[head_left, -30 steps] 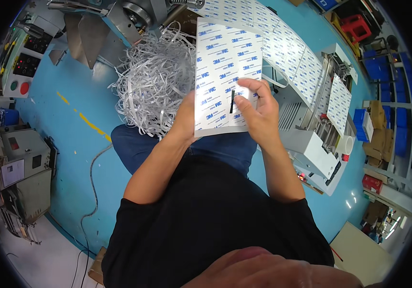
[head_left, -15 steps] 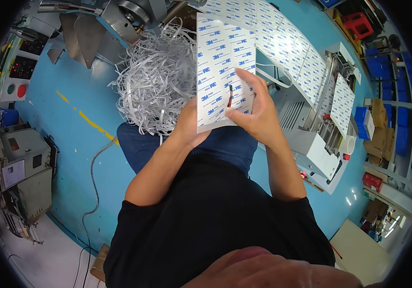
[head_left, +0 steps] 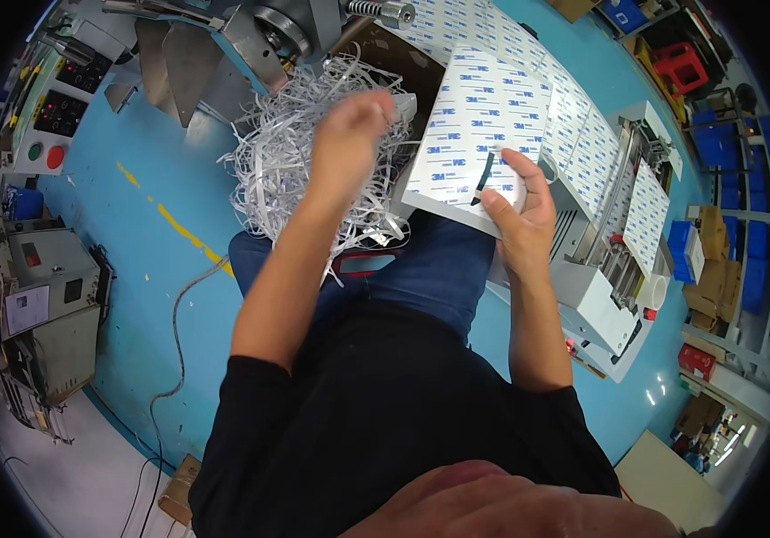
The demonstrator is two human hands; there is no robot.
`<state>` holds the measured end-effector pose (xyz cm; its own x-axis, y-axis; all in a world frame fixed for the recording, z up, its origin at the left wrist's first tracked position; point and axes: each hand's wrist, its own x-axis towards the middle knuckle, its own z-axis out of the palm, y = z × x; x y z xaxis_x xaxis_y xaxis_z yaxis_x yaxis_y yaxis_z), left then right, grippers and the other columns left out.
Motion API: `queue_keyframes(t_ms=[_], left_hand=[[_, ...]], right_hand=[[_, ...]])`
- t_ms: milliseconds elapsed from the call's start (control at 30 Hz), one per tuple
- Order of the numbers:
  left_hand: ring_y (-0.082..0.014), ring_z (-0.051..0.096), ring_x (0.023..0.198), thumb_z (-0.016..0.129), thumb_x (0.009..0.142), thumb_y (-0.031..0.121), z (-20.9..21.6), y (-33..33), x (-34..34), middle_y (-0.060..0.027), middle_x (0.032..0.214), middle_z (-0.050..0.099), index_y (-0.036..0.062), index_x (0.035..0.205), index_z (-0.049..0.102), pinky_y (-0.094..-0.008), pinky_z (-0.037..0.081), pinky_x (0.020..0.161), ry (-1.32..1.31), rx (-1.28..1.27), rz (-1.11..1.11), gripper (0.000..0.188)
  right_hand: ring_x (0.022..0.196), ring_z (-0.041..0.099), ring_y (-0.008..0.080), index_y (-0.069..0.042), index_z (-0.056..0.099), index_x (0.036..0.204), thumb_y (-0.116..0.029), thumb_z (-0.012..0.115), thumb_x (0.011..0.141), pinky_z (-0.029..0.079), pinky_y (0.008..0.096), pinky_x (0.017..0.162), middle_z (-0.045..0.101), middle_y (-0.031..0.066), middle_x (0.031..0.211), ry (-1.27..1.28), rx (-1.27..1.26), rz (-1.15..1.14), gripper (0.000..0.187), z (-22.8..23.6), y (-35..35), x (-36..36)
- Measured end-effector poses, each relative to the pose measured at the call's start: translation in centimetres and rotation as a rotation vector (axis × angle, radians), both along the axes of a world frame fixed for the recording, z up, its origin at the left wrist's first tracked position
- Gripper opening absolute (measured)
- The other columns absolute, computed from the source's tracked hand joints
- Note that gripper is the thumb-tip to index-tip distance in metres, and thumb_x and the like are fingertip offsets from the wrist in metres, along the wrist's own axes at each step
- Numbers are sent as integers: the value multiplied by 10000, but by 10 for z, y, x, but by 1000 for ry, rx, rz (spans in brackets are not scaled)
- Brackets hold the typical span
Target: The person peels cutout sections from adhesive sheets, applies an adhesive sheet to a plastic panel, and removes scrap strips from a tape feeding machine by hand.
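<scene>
My right hand (head_left: 526,215) grips a white sheet (head_left: 470,117) with a repeated blue print, near its lower right side. The thumb lies on the printed face. Beside the thumb tip runs a narrow dark mark (head_left: 485,175); whether it is a slit or a thin strip I cannot tell. My left hand (head_left: 349,143) is off the sheet, over a heap of curly white strips (head_left: 273,179). Its fingers look bent but are smeared by motion, so what they hold, if anything, cannot be made out.
A large printed sheet (head_left: 573,99) runs from the far side to a white-and-grey machine (head_left: 600,300) at the right. Metal machine parts (head_left: 282,36) hang over the heap's far side. A control panel (head_left: 48,125) and grey cabinet (head_left: 57,269) stand left. A cable (head_left: 178,314) crosses the blue floor.
My left hand has let go of the sheet and moved up and left over the strips. The sheet, in my right hand, has shifted right and tilted.
</scene>
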<state>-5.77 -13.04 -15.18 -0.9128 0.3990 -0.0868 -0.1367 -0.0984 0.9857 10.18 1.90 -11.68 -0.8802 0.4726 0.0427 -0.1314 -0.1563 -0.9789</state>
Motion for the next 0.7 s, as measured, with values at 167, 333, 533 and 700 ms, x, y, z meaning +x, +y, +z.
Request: queue_keyframes(t_ms=[167,333,533,700], left_hand=[[-165,602,949,500,896,152,5,1,-60,-69,1069,644,16,1085,614,-293,436,866,458,-443,163,259],[-184,640,776,517,875,177,3,2,-36,-107,841,677,34,999,655,-283,484,739,422,-417,212,235],[-233,601,951,446,942,245,25,3,35,-138,1126,578,-32,1230,449,-360,478,841,-513,438,-331,399],[-261,444,1214,239,984,330,24,-1,54,-178,1321,425,-47,1352,273,-408,383,998,-639,702,-419,528]], right_hand=[[1037,523,171,24,467,1205,-13,621,796,419,285,895,538,132,1141,24,51,-33,438,0,2,0],[1053,508,161,16,483,1196,-37,603,829,407,276,900,538,122,1149,28,-28,27,390,1,0,-1],[1032,513,192,-21,559,1098,-84,628,823,415,295,879,512,141,1127,-55,221,31,291,-2,-3,-9],[941,513,285,-66,567,944,-181,715,723,432,359,817,446,143,1016,-191,751,-76,290,7,-10,-20]])
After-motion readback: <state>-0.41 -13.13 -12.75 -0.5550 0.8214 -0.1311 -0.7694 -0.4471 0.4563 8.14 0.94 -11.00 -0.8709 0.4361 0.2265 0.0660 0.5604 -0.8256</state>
